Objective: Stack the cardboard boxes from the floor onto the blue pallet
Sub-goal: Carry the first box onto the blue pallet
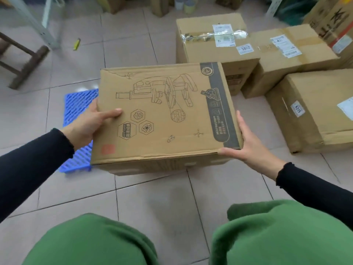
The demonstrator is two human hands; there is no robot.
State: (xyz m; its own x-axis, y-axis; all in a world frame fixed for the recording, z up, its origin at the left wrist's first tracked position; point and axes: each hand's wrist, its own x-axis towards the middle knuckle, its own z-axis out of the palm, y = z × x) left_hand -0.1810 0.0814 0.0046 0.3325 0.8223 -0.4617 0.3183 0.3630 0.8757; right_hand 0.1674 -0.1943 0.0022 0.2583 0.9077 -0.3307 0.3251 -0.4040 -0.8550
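Observation:
A flat cardboard box printed with a microscope drawing (pixel 164 115) is held between both hands above the tiled floor. My left hand (pixel 89 121) grips its left edge, thumb lying on top. On the opposite side, my right hand (pixel 248 142) presses against the near corner. The blue pallet (pixel 76 106) lies on the floor at the left, partly hidden under the box and my left arm. Three more taped cardboard boxes sit on the floor to the right: one with a 5842 sticker (pixel 215 44), one behind it (pixel 290 54), one marked 6215 (pixel 315 108).
A wooden stool (pixel 23 60) stands at the far left beside a metal shelf post (pixel 38 22). A yellow lighter (pixel 76 44) lies on the tiles. More boxes (pixel 332 20) stand at the top right. My green-clad knees (pixel 191 240) fill the bottom.

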